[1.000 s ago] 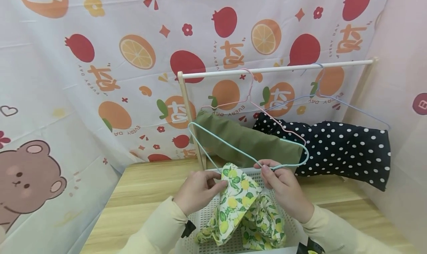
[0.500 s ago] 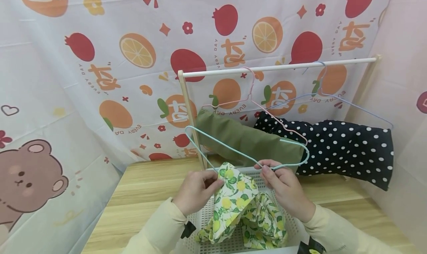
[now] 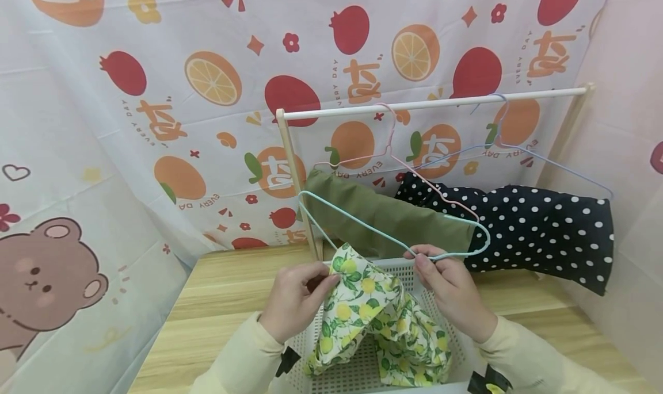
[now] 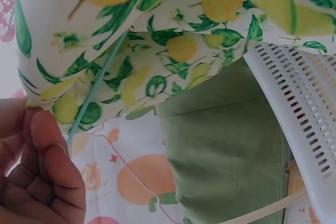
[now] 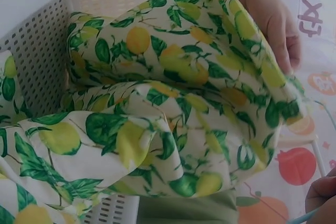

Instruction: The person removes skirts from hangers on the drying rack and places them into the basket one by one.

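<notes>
Thumb and fingertips of my left hand [image 3: 295, 299] pinch the edge of a white cloth garment with a lemon-and-leaf print [image 3: 357, 305]. Its lower folds droop into a white perforated basket [image 4: 294, 119]. My right hand [image 3: 456, 293] grips a pale turquoise wire hanger [image 3: 373, 228] near its middle, holding it sideways above the basket. One of the hanger's wires runs down behind the raised cloth in the head view, and the left wrist view shows a turquoise wire [image 4: 97, 85] passing inside the fold. The hanger's hook is hidden.
Behind the basket stands a clothes rack with a white rail [image 3: 435, 102]. From it hang an olive green garment [image 3: 383, 215] on a pink hanger and a black polka-dot garment [image 3: 538, 233] on a blue hanger. All stands on a wood-grain tabletop [image 3: 217, 290] before printed curtains.
The left hand has drawn the cloth edge to the left, widening the gap between the hands. The right hand and the hanger have shifted slightly right.
</notes>
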A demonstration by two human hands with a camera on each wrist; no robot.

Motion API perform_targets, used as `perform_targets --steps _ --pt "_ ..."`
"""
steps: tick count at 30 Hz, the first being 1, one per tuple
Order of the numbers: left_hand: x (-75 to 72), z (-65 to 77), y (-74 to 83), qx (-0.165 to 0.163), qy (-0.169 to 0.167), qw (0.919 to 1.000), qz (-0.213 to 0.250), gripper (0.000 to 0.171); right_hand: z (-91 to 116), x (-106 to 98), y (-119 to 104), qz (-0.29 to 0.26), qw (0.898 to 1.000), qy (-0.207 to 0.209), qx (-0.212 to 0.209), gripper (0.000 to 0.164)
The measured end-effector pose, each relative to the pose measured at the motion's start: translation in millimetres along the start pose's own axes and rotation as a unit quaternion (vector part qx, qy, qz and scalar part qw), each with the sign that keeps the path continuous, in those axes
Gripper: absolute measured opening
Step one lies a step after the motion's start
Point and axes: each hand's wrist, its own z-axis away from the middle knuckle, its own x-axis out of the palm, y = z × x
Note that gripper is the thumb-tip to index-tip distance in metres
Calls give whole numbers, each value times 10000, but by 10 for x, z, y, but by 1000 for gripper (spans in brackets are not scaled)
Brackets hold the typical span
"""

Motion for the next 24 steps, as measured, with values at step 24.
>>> perform_targets --steps 24 --pt "-103 125 -22 881 1063 9899 -310 20 -63 -175 125 240 9983 430 322 24"
